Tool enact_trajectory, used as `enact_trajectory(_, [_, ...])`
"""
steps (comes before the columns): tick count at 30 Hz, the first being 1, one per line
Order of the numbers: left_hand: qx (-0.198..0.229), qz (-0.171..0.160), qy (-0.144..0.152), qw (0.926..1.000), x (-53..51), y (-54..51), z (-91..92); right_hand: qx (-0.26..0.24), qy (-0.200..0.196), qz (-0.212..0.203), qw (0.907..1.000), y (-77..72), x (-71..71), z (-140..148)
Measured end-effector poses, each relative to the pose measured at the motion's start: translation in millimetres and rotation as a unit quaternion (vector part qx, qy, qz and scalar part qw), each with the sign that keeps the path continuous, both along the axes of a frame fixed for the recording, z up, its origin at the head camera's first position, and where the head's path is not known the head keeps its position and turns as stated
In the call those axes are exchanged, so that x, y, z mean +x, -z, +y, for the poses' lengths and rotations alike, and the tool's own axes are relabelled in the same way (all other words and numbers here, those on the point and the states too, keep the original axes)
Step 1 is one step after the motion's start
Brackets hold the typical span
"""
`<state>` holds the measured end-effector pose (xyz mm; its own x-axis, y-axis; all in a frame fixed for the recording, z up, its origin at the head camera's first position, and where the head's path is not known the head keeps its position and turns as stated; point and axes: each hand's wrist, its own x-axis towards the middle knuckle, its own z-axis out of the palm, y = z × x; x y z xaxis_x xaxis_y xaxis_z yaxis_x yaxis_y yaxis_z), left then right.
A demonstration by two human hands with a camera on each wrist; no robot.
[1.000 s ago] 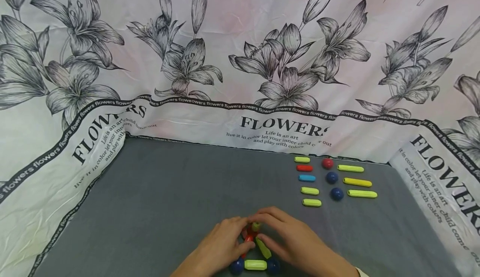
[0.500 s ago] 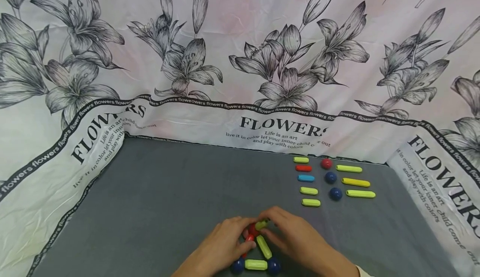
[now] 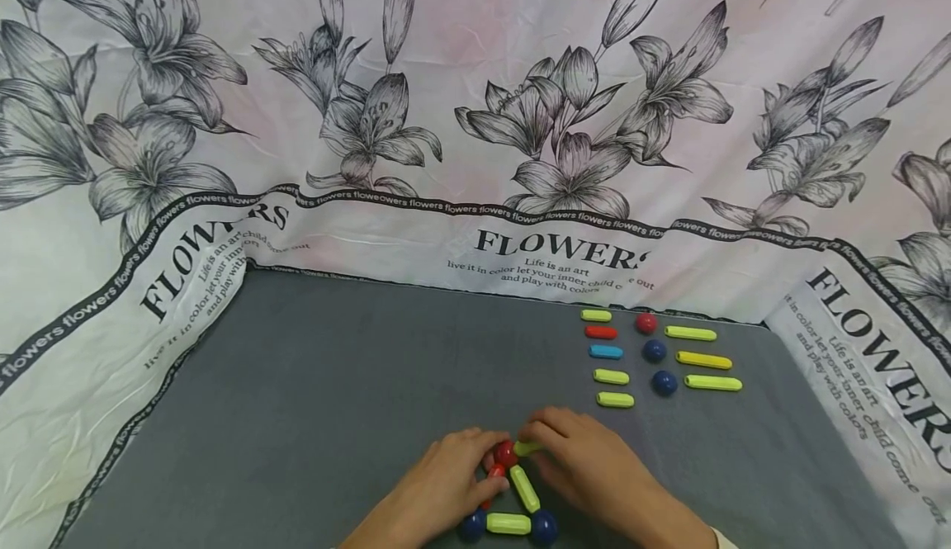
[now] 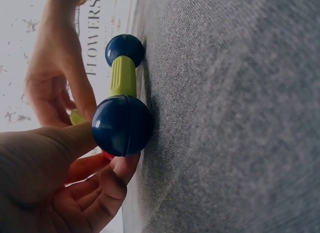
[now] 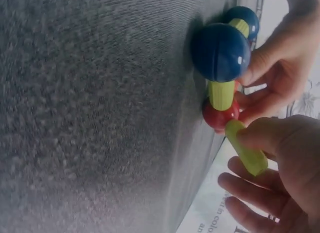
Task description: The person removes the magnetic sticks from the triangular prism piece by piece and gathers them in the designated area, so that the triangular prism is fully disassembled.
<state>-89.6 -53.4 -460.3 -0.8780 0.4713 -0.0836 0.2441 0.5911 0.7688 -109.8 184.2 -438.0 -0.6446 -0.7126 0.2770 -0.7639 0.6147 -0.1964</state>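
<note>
A small triangle of rods and balls lies at the front of the table. Its corners are a red ball (image 3: 506,453) and two blue balls (image 3: 472,525), joined by a red rod (image 3: 496,473) and two yellow-green rods (image 3: 524,489). My left hand (image 3: 438,483) grips the triangle on its left, thumb and fingers around the red rod, which they partly cover. Between thumb and fingers, my right hand (image 3: 594,466) pinches a loose yellow-green rod (image 5: 247,150). One end of that rod meets the red ball in the right wrist view; it slants outward from the triangle.
At the back right, short rods (image 3: 606,352) in yellow-green, red and blue form a column. Beside them stand a red ball (image 3: 646,323) and two blue balls (image 3: 655,351), then three longer yellowish rods (image 3: 704,360). A flower-printed cloth (image 3: 371,235) borders the grey table (image 3: 334,367).
My right hand has shifted slightly right, and its yellow-green rod has swung from over the red ball to the ball's right side. The left hand keeps its grip on the triangle.
</note>
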Motion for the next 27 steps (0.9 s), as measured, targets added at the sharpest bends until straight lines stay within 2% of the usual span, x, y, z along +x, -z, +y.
enact_trajectory(2, [0.001,-0.009,-0.002,1.0,-0.4,-0.5,0.0,0.023,-0.013,0.035,0.999,1.5,-1.4,-2.2])
enact_trajectory(6, [0.005,-0.017,-0.001,0.9998,-0.2,-1.0,0.0,0.052,-0.027,0.077,0.9953,5.7,-2.0,-6.5])
enact_trajectory(12, [-0.002,-0.019,0.002,0.9998,0.4,-0.3,-0.7,0.054,-0.05,0.144,0.9868,11.9,-0.7,-12.0])
enact_trajectory(16, [-0.008,-0.017,0.001,0.9998,-0.2,0.1,-0.9,0.061,-0.053,0.177,0.9808,13.7,0.1,-14.5])
enact_trajectory(20, [-0.008,-0.013,-0.001,0.9999,-0.1,-0.1,-0.9,0.075,-0.049,0.185,0.9787,13.8,0.6,-15.1])
enact_trajectory(27, [-0.013,-0.006,-0.003,0.9999,0.0,-1.0,-0.3,0.085,-0.042,0.168,0.9812,14.6,0.4,-14.8])
